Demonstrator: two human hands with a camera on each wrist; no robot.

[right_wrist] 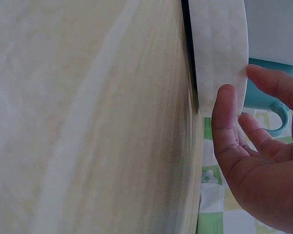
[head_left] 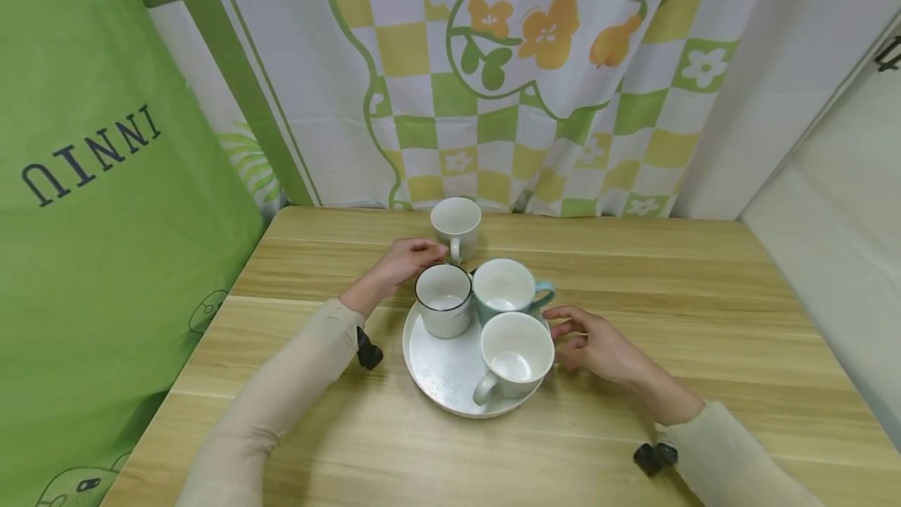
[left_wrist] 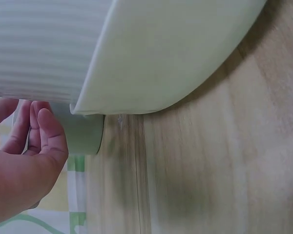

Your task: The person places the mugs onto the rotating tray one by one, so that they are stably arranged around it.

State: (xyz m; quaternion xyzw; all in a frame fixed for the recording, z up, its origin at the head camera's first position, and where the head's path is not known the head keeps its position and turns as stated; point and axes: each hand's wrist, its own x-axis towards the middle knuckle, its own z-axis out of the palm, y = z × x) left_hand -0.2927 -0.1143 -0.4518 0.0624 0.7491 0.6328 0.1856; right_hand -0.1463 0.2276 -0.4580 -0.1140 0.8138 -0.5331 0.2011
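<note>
A round white tray [head_left: 439, 372] holds three mugs: a white one with a dark rim [head_left: 445, 319], a teal one with a white inside [head_left: 503, 288] and a pale grey-white one [head_left: 517, 354] at the front. My left hand [head_left: 408, 260] is behind the dark-rimmed mug, its fingertips close to the handle of another white mug [head_left: 456, 217] standing behind the tray. In the left wrist view those fingers are loosely bent with no object visible between them. On the other side, the fingers of my right hand [right_wrist: 263, 151] are spread at the tray's side wall [right_wrist: 219, 53], seemingly touching it.
All this stands on a wooden table [head_left: 669, 296]. A patterned curtain [head_left: 493, 100] hangs along its back edge and a green cloth [head_left: 120, 257] along the left. A pale wall [head_left: 838, 202] borders the right side.
</note>
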